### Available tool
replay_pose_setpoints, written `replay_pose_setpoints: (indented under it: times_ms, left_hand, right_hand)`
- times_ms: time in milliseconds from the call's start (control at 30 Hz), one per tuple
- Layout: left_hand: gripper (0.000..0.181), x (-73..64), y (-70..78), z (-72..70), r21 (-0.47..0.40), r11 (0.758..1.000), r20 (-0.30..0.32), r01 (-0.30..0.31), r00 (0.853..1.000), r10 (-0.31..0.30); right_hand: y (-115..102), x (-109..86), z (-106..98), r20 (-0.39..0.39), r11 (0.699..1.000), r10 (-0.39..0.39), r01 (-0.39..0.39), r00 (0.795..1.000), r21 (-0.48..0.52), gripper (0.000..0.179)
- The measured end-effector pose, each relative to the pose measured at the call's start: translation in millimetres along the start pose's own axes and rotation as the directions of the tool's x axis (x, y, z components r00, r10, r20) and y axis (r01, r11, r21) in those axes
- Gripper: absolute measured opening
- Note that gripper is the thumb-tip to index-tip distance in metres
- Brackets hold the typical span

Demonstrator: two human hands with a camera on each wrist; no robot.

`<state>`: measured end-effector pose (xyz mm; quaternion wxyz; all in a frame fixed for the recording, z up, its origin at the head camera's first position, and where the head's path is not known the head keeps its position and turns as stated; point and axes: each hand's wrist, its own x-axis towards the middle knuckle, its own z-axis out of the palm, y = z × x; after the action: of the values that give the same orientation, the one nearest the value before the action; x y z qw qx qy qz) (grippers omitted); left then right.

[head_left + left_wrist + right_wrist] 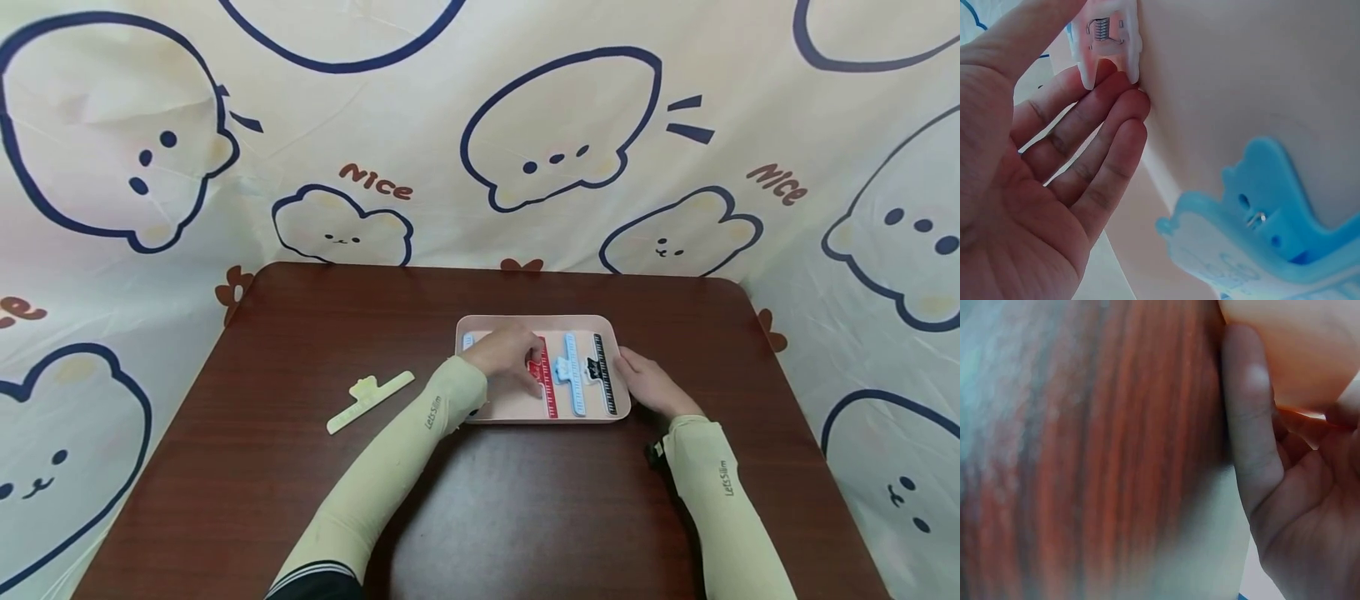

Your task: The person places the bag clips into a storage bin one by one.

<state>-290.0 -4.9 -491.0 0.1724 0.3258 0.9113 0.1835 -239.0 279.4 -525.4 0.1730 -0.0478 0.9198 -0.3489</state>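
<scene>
Fingers (1071, 132) of the left hand (506, 354) pinch a red clip (547, 379), the right hand (654, 385) gripping the tray (502, 408).

Pale green sleeves (390, 467) bear dark "LetsSlim" lettering (433, 412).

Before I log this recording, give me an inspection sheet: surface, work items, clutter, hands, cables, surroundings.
Surface: reddish-brown wood-grain table.
Work items: pale pink rectangular tray holding red, light-blue and black ruler-shaped clips, left to right, plus another blue clip mostly hidden in the head view; pale-yellow ruler-shaped clip lying on the table, left of the tray.
Clutter: nothing seen.
Hands: left hand over the tray, fingers at the red clip, grip unclear; right hand touching the tray's right side, grip unclear.
Cables: nothing seen.
Surroundings: cream sheeting printed with blue-outlined cartoon animals and brown "Nice" lettering.
</scene>
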Motion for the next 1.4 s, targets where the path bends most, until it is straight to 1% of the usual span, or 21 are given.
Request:
replay_pose_setpoints:
  times_ms: [300,467,667,833,1000,1267,1400]
  left_hand:
    - [0.046,0.1,-1.0,1.6,-0.013,1.000,0.000,0.008,1.000,-0.008]
    - [0.047,0.8,-1.8,3.2,-0.018,1.000,0.001,0.019,1.000,-0.019]
    - [0.048,-0.2,-1.4,2.8,-0.010,1.000,0.004,0.005,1.000,-0.005]
    - [0.047,-1.9,0.3,1.0,-0.025,0.999,0.022,0.030,0.999,-0.029]
    - [0.047,-3.1,1.8,-0.9,-0.028,0.998,0.024,0.050,0.999,-0.049]
    - [0.052,-5.3,1.4,-1.7,-0.023,0.999,0.024,0.044,0.999,-0.044]
    - [0.053,-8.8,1.1,-5.5,-0.032,0.999,0.015,0.022,1.000,-0.022]
  right_hand:
    - [1.3,-0.3,-0.8,-0.009,1.000,-0.012,0.012,1.000,-0.005,0.060]
    - [1.5,-0.4,0.0,-0.004,1.000,-0.008,0.008,1.000,0.013,0.059]
    - [-0.4,-1.8,-0.8,0.010,1.000,0.008,-0.009,1.000,0.021,0.061]
    - [-0.5,-0.7,-1.2,0.012,1.000,0.013,-0.014,1.000,0.011,0.062]
    - [-0.7,0.5,-2.1,0.010,1.000,0.011,-0.011,1.000,0.009,0.061]
    - [0.5,1.5,-1.2,0.020,1.000,0.027,-0.027,0.999,0.002,0.062]
    - [1.6,1.3,-1.0,0.011,1.000,0.009,-0.008,1.000,-0.016,0.061]
